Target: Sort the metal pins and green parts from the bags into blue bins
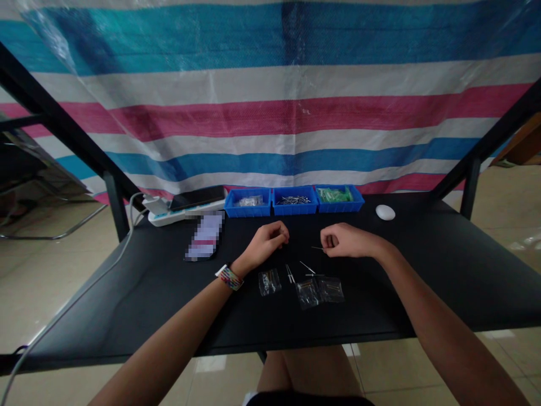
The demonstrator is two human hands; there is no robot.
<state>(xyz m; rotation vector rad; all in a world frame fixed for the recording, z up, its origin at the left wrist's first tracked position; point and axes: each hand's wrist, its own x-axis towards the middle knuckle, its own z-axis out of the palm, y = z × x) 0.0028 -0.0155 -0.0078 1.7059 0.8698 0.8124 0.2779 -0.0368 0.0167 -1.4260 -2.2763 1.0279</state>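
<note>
My right hand point(347, 239) is pinched shut on a thin metal blind rivet point(316, 247), whose pin points left over the table. My left hand point(268, 239) is closed, fingers curled to the thumb, behind a small clear bag point(269, 282); anything inside its grasp is hidden. Between and below the hands lie several loose rivets point(289, 274) with slim pins and thicker ends. Nearer me, two more clear bags, one on the left point(308, 293) and one on the right point(331, 289), hold small brass-coloured pieces.
Along the back stand three blue bins: one with clear packets point(247, 211), one with metal rivets point(295, 208), one with green pieces point(340, 206). A power strip point(186, 215) carries a dark phone point(198, 197). A blurred-out item point(205, 235) and a white oval object point(385, 212) lie on the black table.
</note>
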